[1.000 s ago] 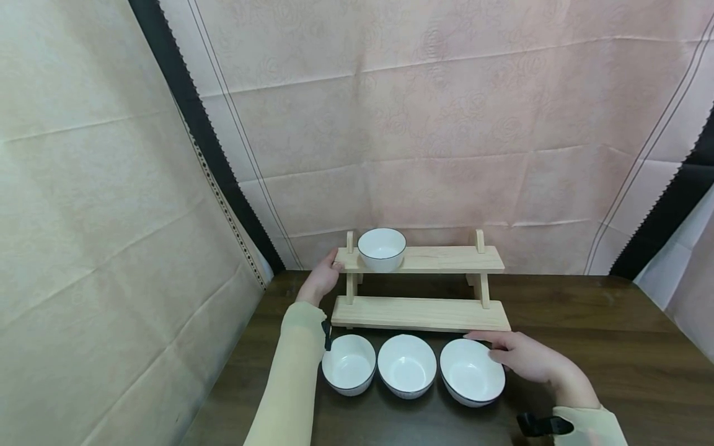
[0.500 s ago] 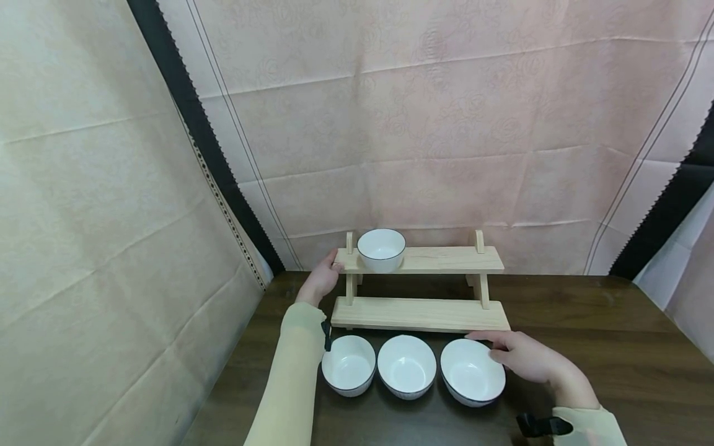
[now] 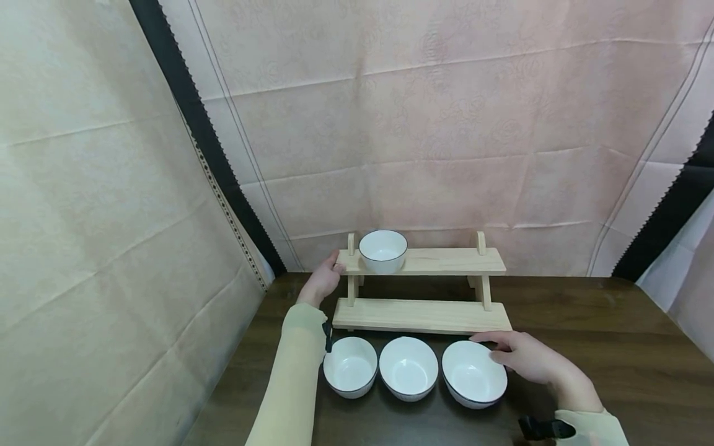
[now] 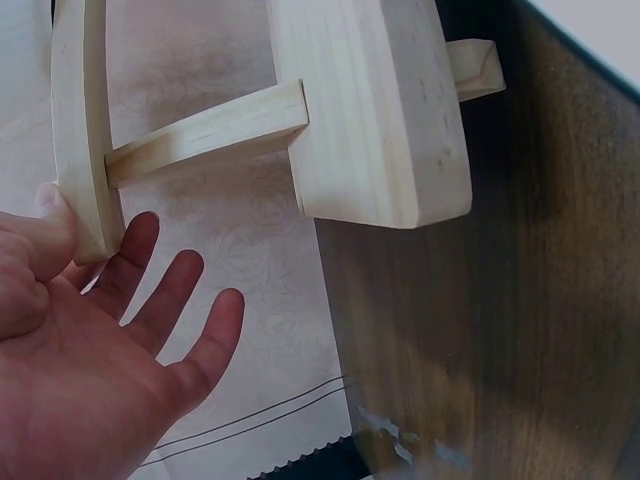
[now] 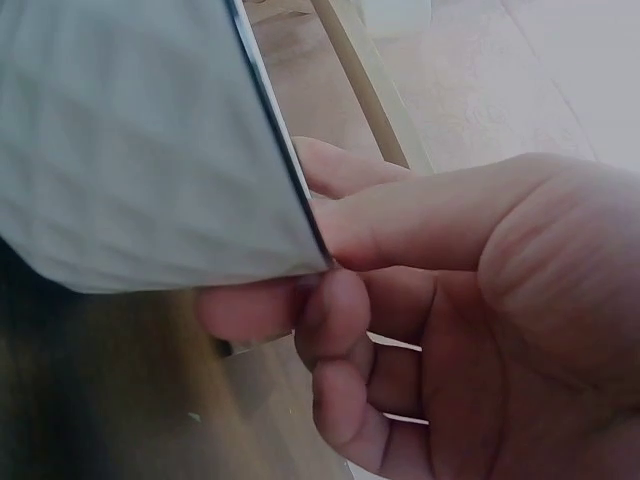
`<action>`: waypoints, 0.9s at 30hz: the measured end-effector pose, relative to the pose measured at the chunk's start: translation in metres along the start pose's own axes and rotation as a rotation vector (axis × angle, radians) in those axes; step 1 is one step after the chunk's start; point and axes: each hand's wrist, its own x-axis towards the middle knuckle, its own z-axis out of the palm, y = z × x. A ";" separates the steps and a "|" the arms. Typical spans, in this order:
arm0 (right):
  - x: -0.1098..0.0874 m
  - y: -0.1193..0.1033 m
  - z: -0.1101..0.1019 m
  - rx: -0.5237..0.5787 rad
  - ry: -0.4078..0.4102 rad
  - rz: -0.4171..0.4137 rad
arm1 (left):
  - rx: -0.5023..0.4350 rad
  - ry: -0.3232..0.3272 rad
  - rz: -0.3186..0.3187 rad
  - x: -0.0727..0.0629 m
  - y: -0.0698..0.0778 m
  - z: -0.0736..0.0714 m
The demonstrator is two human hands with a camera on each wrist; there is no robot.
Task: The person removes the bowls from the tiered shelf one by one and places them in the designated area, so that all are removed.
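Right fingers (image 5: 345,300) pinch the rightmost bowl (image 3: 473,375) at its edge; left fingers (image 4: 213,338) grip the wooden shelf (image 3: 440,260), three splayed.

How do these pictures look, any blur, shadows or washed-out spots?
Head view: fairly clear, soft shadow beneath the right front bowl; left wrist: wooden rack fairly sharp, tabletop beside it shaded; right wrist: hazy, that bowl's pattern soft, upper right pale.

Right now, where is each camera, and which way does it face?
Head: on the head, facing forward and down at the rack and bowls; left hand, right hand, sleeves show.
Left wrist: on that wrist, facing the rack's end; left hand shows.
Right wrist: on that wrist, facing one bowl's side; right hand shows.
Head and left wrist share left hand and rack.
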 end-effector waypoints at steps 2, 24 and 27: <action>-0.001 0.000 0.000 0.005 0.002 0.006 | 0.002 -0.003 -0.003 0.000 0.000 0.001; -0.002 0.003 -0.002 0.037 0.017 0.051 | 0.000 -0.010 -0.011 0.001 -0.003 0.000; -0.002 0.003 -0.002 0.047 0.038 0.059 | 0.007 -0.005 -0.007 0.002 -0.003 0.001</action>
